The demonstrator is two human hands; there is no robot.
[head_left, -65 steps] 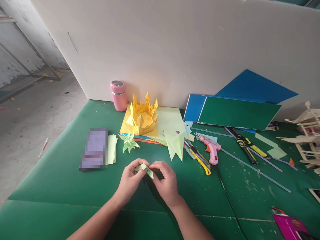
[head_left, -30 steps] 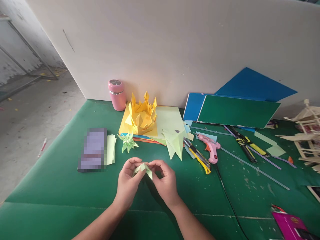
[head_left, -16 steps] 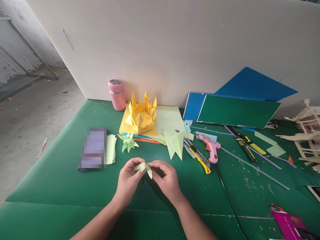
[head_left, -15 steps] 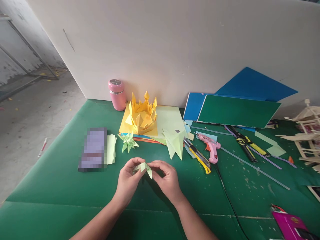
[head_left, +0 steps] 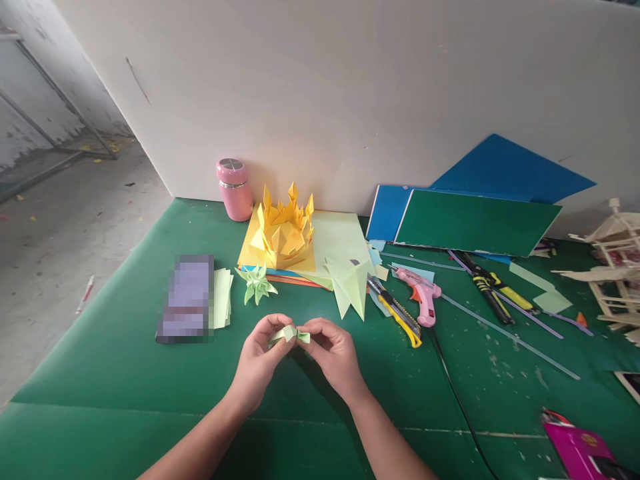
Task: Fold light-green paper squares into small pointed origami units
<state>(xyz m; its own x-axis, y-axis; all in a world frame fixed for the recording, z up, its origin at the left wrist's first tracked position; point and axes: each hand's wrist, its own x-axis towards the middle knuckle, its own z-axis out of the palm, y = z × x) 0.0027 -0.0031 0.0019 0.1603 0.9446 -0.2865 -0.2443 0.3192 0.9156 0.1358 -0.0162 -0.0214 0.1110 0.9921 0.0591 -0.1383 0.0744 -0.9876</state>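
left hand (head_left: 256, 359) is pinching folded pale-green paper (head_left: 289, 333) | right hand (head_left: 336, 352) is gripping its other end | origami flower (head_left: 257, 284) is lying beyond

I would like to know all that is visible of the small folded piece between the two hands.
The folded piece is pale green and looks like paper, with creased facets and a short flap pointing right. The left hand and the right hand pinch it, so part is hidden. It is nearer the person than the spiky green paper shape.
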